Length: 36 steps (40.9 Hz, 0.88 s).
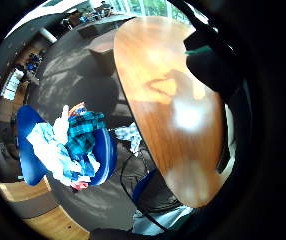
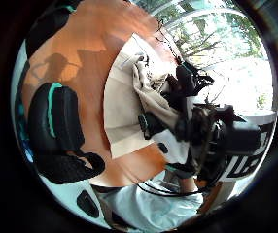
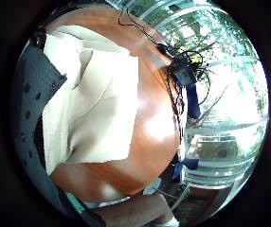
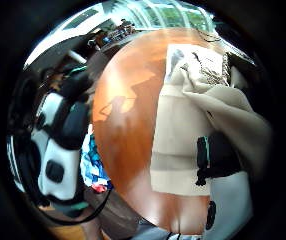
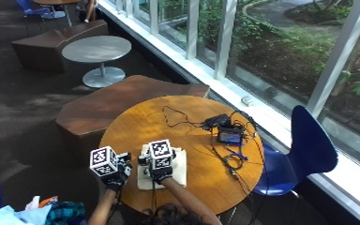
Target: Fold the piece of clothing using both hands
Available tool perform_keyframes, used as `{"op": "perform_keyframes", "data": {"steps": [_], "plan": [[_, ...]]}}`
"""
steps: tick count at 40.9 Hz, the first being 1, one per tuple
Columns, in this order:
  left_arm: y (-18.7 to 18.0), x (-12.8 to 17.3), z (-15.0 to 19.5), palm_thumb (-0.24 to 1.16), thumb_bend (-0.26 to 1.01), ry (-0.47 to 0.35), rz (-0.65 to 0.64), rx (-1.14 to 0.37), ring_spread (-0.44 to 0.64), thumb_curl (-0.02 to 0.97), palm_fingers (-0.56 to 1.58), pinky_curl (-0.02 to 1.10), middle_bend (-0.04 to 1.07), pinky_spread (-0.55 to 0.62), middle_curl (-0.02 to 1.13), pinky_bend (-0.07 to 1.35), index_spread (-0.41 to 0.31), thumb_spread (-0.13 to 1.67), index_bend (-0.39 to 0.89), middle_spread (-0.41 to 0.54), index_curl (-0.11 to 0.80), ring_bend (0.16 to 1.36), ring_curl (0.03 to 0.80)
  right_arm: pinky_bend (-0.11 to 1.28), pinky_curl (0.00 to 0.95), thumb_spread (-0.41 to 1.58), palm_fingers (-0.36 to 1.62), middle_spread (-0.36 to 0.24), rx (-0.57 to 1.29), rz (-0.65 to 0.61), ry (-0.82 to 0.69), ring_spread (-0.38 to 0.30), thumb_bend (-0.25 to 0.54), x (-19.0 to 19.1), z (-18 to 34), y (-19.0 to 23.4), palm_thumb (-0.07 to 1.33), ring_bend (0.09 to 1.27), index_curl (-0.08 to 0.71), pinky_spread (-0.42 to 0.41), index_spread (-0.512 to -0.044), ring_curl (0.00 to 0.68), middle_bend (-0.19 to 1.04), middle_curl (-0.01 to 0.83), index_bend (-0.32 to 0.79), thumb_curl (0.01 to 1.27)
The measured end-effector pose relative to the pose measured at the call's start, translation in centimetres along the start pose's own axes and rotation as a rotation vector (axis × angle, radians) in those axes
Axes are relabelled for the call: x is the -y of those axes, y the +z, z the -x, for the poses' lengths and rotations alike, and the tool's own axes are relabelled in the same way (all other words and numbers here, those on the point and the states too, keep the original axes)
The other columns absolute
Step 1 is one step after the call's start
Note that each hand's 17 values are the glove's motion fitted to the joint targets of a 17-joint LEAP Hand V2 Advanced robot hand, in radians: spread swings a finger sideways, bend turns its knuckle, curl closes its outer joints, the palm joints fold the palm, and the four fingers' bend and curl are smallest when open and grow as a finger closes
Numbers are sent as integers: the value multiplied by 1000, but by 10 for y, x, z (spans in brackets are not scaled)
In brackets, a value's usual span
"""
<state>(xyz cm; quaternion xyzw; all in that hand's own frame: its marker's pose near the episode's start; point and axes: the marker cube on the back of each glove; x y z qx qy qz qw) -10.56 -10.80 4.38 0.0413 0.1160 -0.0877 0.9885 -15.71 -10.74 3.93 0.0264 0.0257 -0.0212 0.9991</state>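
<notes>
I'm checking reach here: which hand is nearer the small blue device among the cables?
Right. The right hand is on the cream garment, toward the blue device; the left hand is at the garment's far side.

A public lounge or atrium; tall windows (image 5: 280,42) onto greenery, round café tables (image 5: 97,48), brown benches (image 5: 55,40), blue chairs (image 5: 304,145).
</notes>
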Motion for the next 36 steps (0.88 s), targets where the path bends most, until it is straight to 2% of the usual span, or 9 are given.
{"op": "perform_keyframes", "data": {"steps": [4,5,6,9,13,14,21,27,36], "plan": [[-2,-1,-13,412,142,30,-3,11,15,280,580,401,208,107,416,442,-123,1515,117,-96,294,534,341,971,602,690,876,-227,225,-21,-146,-230,-39,-6,-19,-13,967,956,22,-228,-303,562,553,515,-108,595],[-3,-2,-18,411,140,40,-7,15,14,282,578,400,204,107,416,441,-123,1514,119,-96,293,535,342,936,576,742,821,-218,297,-30,-184,-227,-45,-9,-26,-19,939,871,42,-243,-308,528,501,496,-3,585],[-5,-2,-22,412,140,51,-10,17,13,282,578,400,203,110,417,440,-123,1513,119,-97,293,535,342,975,599,731,851,-224,365,-40,-218,-234,-37,-12,-34,-26,947,935,15,-237,-305,558,538,509,-83,588],[-10,-6,-37,416,138,84,-8,27,14,284,580,399,199,109,418,438,-123,1513,118,-97,291,533,341,790,517,853,756,-201,499,-56,-261,-199,-32,-23,-58,-51,901,706,108,-226,-317,477,447,476,233,569],[-20,-10,-66,463,156,138,11,69,14,300,592,395,193,110,418,427,-123,1510,135,-98,296,527,341,664,475,962,760,-185,529,-15,-199,-178,-22,-27,-112,-68,868,589,164,-160,-319,435,411,457,277,557],[-21,-11,-73,466,155,149,15,79,14,303,596,394,191,110,417,423,-126,1507,134,-98,296,529,340,593,445,1039,676,-164,498,7,-173,-154,-33,-27,-126,-70,822,500,193,-114,-322,402,404,452,334,539],[-31,-17,-117,449,134,213,11,170,13,306,596,393,190,111,417,418,-128,1491,132,-98,299,517,339,486,402,1257,479,-106,164,81,47,-77,-35,-27,-204,-66,665,333,251,22,-334,354,342,430,289,474],[-32,-23,-132,390,91,239,8,236,26,296,574,393,180,123,411,412,-130,1472,136,-86,304,512,339,416,359,1350,399,-73,133,68,107,-20,-25,-30,-221,-59,567,248,272,123,-347,314,281,405,251,433],[-32,-22,-132,371,63,229,4,230,35,294,567,390,177,137,401,411,-130,1457,140,-80,310,503,336,362,337,1410,389,-55,81,62,129,25,-14,-25,-216,-54,515,189,305,187,-353,292,219,386,204,402]]}}
